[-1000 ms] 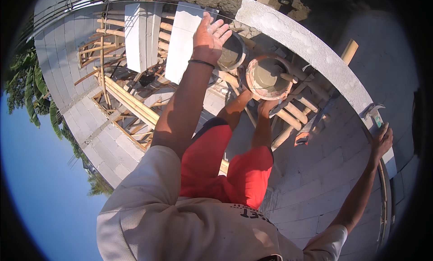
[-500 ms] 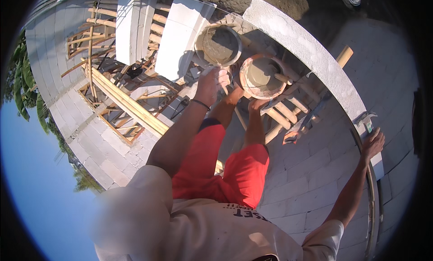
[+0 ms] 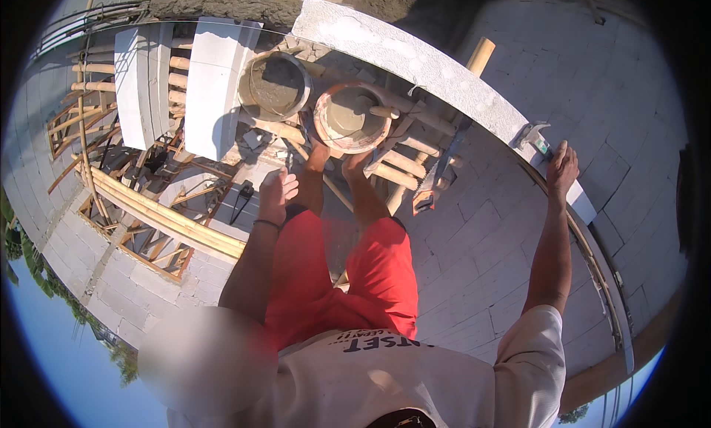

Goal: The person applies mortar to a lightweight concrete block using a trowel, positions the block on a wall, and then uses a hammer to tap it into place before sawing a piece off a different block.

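Observation:
My right hand (image 3: 563, 167) is at the right, beside the long white block row (image 3: 429, 61). Its fingers are curled round a hand tool (image 3: 535, 138) with a metal head and a pale green part, which rests at the row's near end. My left hand (image 3: 277, 189) hangs in front of my left knee, fingers curled in. Whether anything is inside them is hidden. Beyond it, by my bare feet, stand a grey bucket (image 3: 243, 95) of wet mortar and an orange-rimmed tub (image 3: 320, 128) of mortar with a handle sticking out.
A handsaw with an orange handle (image 3: 423, 201) lies right of my feet. Bamboo poles (image 3: 163, 219) and round timbers (image 3: 400, 161) form the scaffold. Two white blocks (image 3: 211, 87) lean at the left. A taut string runs along the block row. Grey block walls (image 3: 474, 235) stand on both sides.
The view has turned, so the buckets and blocks sit further left. My left hand has drawn back from the grey bucket toward my knee. My right hand remains at the tool.

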Demonstrator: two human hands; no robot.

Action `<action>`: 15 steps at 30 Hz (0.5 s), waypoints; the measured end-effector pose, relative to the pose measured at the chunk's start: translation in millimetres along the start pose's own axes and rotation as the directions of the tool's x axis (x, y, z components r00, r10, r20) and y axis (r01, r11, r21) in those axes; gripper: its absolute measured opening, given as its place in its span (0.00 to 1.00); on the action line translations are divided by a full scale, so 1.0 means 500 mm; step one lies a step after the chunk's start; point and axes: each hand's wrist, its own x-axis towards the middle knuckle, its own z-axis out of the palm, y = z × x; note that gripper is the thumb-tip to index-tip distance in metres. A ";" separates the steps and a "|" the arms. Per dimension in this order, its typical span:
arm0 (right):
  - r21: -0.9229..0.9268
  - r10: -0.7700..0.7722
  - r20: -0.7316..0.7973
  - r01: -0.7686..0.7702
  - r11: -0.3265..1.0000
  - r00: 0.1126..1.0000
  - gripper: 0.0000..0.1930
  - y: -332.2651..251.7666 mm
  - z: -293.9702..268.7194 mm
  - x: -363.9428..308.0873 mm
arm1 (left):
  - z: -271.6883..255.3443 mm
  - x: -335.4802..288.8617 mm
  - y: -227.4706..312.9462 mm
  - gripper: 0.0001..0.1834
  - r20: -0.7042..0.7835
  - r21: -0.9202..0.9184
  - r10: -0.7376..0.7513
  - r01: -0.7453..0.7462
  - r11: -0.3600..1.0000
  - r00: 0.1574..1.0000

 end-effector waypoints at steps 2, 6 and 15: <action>0.000 0.055 -0.019 -0.055 0.998 0.998 0.25 0.003 -0.008 0.013 | -0.016 -0.012 -0.004 0.20 0.046 0.036 0.056 -0.057 0.998 0.997; -0.026 0.041 -0.021 -0.041 0.999 0.999 0.23 -0.010 -0.040 0.031 | -0.057 -0.024 -0.008 0.18 0.005 0.077 0.074 -0.074 0.994 0.997; 0.090 -0.245 -0.259 0.276 0.957 0.934 0.17 -0.155 -0.105 0.002 | -0.069 -0.036 -0.006 0.18 -0.016 0.095 0.074 -0.072 0.993 0.997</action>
